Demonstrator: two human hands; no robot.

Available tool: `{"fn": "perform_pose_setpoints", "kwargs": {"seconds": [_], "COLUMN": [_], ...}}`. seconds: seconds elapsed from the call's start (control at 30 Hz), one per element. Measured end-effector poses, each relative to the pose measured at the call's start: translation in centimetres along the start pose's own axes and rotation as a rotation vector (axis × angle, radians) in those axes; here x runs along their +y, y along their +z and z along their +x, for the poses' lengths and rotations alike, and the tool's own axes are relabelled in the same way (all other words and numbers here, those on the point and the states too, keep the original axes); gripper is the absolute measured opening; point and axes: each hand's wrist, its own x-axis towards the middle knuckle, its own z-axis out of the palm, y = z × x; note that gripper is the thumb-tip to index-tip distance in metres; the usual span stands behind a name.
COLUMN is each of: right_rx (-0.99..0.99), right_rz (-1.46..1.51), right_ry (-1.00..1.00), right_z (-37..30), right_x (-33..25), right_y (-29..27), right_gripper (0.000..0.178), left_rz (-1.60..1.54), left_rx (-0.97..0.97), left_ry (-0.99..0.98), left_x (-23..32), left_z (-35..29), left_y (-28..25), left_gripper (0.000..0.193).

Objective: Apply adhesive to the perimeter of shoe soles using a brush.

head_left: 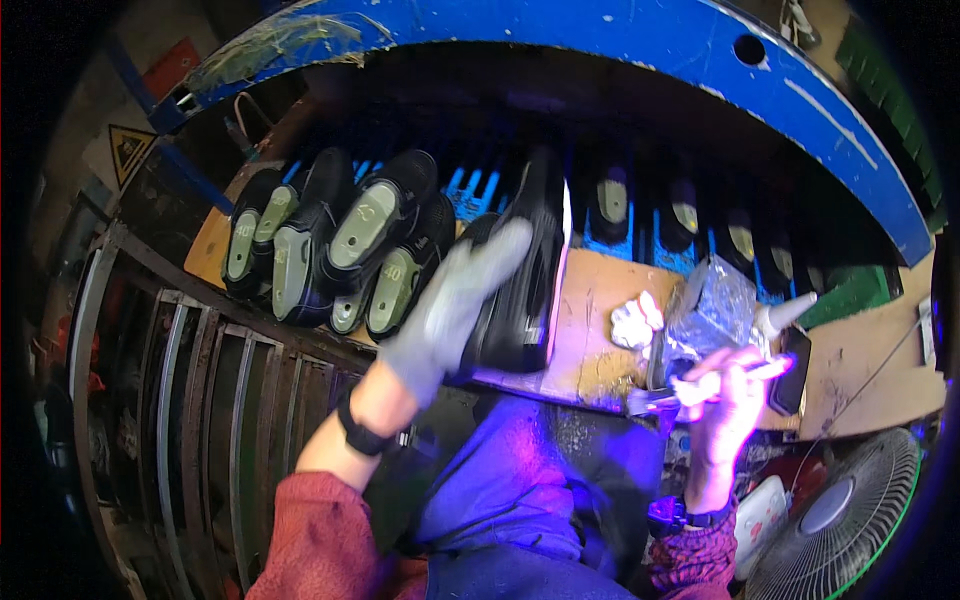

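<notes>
My left hand (445,310), in a pale grey glove, lies against the side of a black shoe (535,270); its fingers reach over the upper, and the thumb side is hidden. The shoe is tilted, with a pale sole edge along its right side, and is blurred. My right hand (735,400) closes around a brush (690,394) with a light handle; its dark bristles point left above the bench's front edge. Strong violet light falls on this hand. Just beyond it are a clear plastic bag (715,305) and a white nozzle (788,314).
Several black shoes with pale green inserts (362,225) crowd the bench's left side. More stand on blue racks (610,240) under a curved blue metal frame (560,22). A crumpled white wad (635,322) lies on the board (590,290). A fan (840,520) stands lower right, metal railings (235,430) lower left.
</notes>
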Motion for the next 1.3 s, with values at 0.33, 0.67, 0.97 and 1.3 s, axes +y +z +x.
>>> {"fn": "perform_pose_setpoints", "kwargs": {"seconds": [0.33,0.67,0.97,1.3], "right_rx": [0.218,0.271,0.271,0.015], "right_rz": [-0.139,-0.116,-0.388,-0.879], "right_ry": [-0.053,0.02,0.16,-0.066], "right_z": [0.3,0.7,-0.7,-1.9], "right_x": [0.4,2.6,3.8,4.1], "right_y": [-6.4,-7.6,-8.0,-7.7], "right_gripper": [0.026,0.021,0.009,0.011], "left_rz": [1.622,1.74,1.884,2.208], "left_rx": [0.843,0.435,0.167,-0.084], "left_ry": [0.208,-0.175,0.211,0.231], "left_x": [2.4,3.1,0.4,-4.7], "left_z": [27.1,25.6,3.8,0.9], "left_y": [-9.7,-7.9,0.0,-1.0], "left_gripper": [0.095,0.049,0.075,0.081]}}
